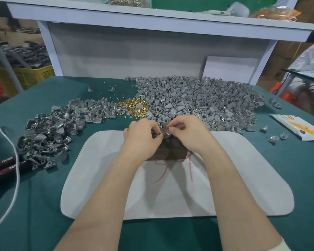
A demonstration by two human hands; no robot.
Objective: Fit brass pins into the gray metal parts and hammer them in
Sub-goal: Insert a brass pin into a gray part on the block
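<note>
Part: a small gray metal part (pixel 165 132), dull and matte, with a flat pale face turned up; it sits between both hands, over the far edge of the dark block (pixel 172 150).
Left: the left hand (pixel 143 137) has its fingers curled, thumb and fingertips pinching the part's left side.
Right: the right hand (pixel 188 134) has its fingers curled, thumb and forefinger pinching the part's right side; whether a pin sits between them cannot be told.
Pins: the brass pins (pixel 134 107) lie in a loose gold pile on the green cloth (pixel 43 205) beyond the hands, with a few scattered farther back.
Heaps: the right heap (pixel 203 100) of light gray parts is wide and touches the pin pile; the left heap (pixel 51 131) looks darker.
Pad: the white pad (pixel 170 192) lies on the cloth; the block rests on its far half, and red thread (pixel 163 172) trails from under it.
</note>
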